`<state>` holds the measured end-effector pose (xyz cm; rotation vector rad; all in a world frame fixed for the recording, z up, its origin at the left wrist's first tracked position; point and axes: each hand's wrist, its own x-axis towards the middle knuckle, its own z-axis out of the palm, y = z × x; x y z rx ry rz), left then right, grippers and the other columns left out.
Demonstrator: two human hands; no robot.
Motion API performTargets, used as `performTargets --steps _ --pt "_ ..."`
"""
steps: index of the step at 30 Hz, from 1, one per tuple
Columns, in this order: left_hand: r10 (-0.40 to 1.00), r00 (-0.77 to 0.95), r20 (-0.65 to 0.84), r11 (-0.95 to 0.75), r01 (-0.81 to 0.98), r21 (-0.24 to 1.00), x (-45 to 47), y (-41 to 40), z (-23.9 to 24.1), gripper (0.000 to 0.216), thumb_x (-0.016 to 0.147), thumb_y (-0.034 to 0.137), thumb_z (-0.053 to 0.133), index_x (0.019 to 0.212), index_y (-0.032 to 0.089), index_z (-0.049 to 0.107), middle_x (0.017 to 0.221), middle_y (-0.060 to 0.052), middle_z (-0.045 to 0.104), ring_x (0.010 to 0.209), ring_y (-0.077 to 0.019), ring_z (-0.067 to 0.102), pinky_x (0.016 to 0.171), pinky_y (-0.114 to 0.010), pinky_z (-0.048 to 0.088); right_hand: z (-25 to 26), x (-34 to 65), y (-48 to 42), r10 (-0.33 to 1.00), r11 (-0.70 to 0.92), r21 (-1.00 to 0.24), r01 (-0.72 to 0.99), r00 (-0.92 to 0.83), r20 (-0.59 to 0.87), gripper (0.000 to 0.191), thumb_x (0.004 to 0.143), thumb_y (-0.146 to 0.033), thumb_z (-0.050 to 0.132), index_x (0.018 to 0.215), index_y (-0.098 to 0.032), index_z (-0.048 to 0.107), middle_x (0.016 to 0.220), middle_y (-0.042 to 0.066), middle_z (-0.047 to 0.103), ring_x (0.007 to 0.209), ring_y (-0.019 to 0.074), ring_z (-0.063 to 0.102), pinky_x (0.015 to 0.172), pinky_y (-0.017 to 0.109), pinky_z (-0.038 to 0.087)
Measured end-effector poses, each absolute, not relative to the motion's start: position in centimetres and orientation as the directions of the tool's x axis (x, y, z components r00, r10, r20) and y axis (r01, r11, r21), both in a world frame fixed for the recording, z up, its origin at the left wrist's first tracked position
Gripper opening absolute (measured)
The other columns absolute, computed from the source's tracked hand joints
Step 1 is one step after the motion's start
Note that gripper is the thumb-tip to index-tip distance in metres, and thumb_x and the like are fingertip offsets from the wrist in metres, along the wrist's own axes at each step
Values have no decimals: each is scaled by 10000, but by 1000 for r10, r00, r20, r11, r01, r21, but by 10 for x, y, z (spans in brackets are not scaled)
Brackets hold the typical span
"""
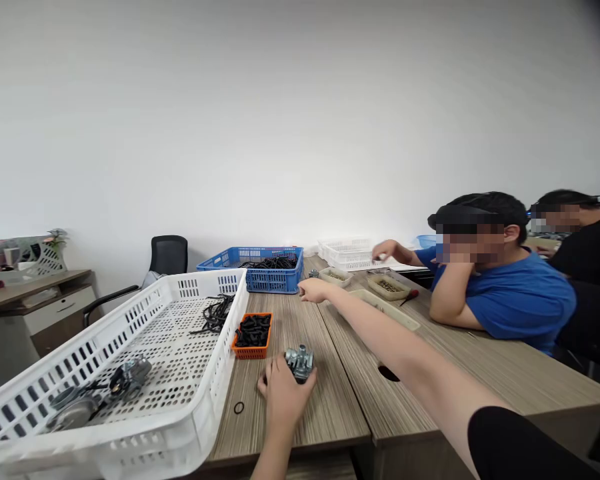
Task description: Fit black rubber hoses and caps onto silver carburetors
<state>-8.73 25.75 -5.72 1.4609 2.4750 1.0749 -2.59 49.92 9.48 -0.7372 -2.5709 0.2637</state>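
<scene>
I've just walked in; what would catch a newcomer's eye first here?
Probably the big white crate filling the left foreground, with the small bright orange basket of black pieces just to its right. Then the person's bare hands: the left hand holds a silvery metal part on the table, while the right hand is stretched out near the blue crate.

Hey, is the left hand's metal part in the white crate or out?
Out: the left hand grips the metal part near the orange basket, outside the white crate.
</scene>
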Motion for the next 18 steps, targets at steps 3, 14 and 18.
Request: performTargets --steps 3,14,18 --pt "798 -540 269 315 753 577 -87 256 -55 558 848 609 637 1189 168 625 1323 -210 682 1340 -399 559 1137 -616 335 82 -24 469 481 855 -378 355 -816 320 225 848 -302 883 862 -154 714 891 30 721 768 138 651 762 273 547" --pt "882 -423 209 245 788 565 -96 251 -50 571 858 575 684 1301 217 635 1291 -137 727 1319 -328 599 1091 -470 400 -1 0 355 681 663 -739 117 -503 532 184 851 -321 790 803 -176 688 910 62 746 874 217 700 833 339 531" --pt "888 -405 218 215 784 583 -94 249 -49 626 839 553 705 1356 215 602 1354 -142 696 1349 -331 577 1108 -463 401 -15 17 353 756 564 -819 102 -463 463 276 841 -442 737 829 -169 701 876 81 755 851 242 705 810 357 536"
